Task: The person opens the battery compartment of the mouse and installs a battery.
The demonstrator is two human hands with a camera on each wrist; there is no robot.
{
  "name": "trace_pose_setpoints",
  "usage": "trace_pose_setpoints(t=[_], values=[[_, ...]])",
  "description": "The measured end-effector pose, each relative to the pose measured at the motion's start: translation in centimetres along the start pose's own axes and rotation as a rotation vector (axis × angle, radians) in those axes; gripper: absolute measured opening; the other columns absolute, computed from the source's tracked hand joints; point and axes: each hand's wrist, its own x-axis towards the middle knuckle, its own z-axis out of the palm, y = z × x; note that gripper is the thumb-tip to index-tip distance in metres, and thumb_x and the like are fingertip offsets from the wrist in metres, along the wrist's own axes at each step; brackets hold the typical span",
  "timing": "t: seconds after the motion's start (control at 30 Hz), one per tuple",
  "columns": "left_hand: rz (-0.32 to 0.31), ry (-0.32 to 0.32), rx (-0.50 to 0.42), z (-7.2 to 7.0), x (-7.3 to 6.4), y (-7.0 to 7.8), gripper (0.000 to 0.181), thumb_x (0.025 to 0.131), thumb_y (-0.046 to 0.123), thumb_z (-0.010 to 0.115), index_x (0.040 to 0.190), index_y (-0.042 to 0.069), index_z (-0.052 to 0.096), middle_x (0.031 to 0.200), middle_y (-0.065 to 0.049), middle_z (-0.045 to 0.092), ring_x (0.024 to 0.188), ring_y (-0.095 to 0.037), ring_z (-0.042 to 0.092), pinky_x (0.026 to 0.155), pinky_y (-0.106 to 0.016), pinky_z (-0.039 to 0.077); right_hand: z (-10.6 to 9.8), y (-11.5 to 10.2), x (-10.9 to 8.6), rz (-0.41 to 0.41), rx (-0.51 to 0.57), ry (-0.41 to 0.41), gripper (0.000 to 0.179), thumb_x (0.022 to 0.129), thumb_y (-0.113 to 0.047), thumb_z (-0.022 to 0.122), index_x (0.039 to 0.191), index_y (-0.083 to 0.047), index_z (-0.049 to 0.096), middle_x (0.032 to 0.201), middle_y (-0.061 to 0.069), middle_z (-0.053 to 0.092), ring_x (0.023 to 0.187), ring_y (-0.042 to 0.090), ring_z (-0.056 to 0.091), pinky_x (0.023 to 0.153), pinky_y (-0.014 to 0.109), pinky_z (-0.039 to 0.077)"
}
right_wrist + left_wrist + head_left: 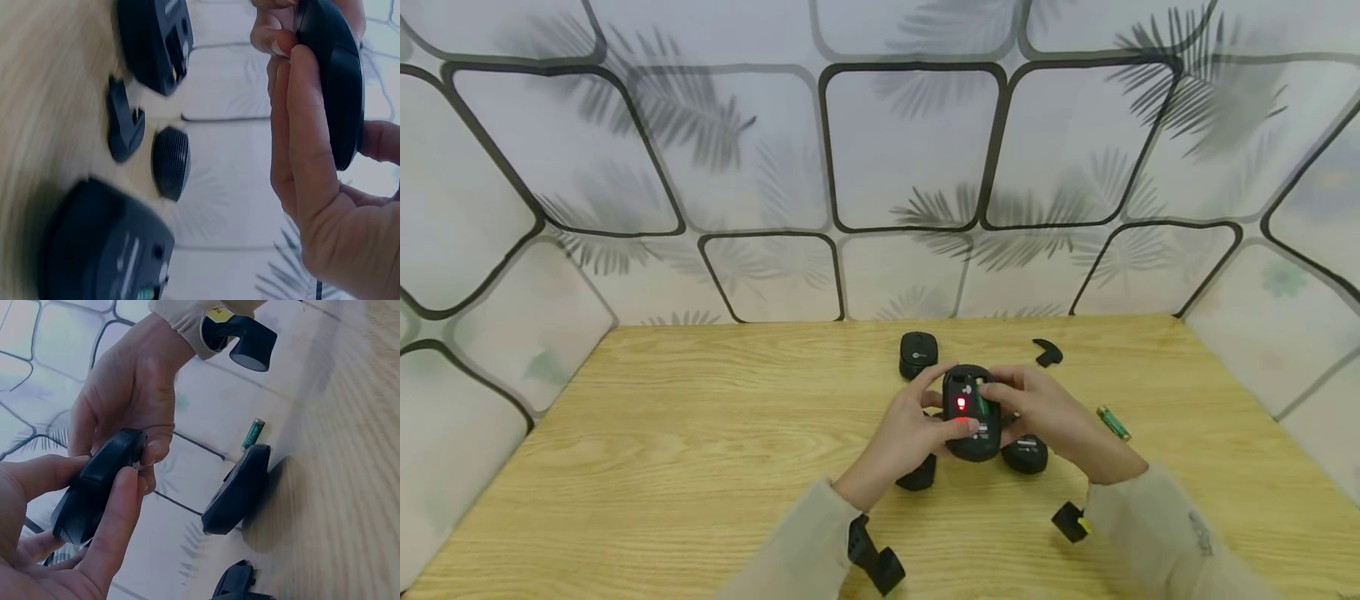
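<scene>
A black computer mouse is held bottom side up above the table, a red light glowing on its underside. In its battery slot a green battery shows. My left hand grips the mouse from the left, thumb across its underside. On the other side my right hand pinches the mouse, thumb at the battery and fingers behind. The left wrist view shows the mouse edge-on between both hands. Seen from the right wrist, the right fingers lie along the top shell.
Behind the hands stands another black mouse. An overturned mouse lies below the right hand, and a dark mouse is partly hidden by the left. A black cover piece and a loose green battery lie on the wooden table.
</scene>
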Motion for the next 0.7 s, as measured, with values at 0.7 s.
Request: trace_pose_setpoints(t=[0.7], values=[[-0.122,0.027,-0.074,2.6,5.8,1.5,0.073,0.093,-0.002,0.064,0.157,0.017,0.036,0.108,-0.014,0.062,0.086,-0.032,0.072,0.078,-0.051,0.063,-5.7,0.6,2.2,0.071,-0.092,0.123,0.048,0.108,-0.018,0.047,0.141,0.016,0.038,0.113,0.016,0.063,0.086,0.016,0.068,0.066,0.037,0.065]])
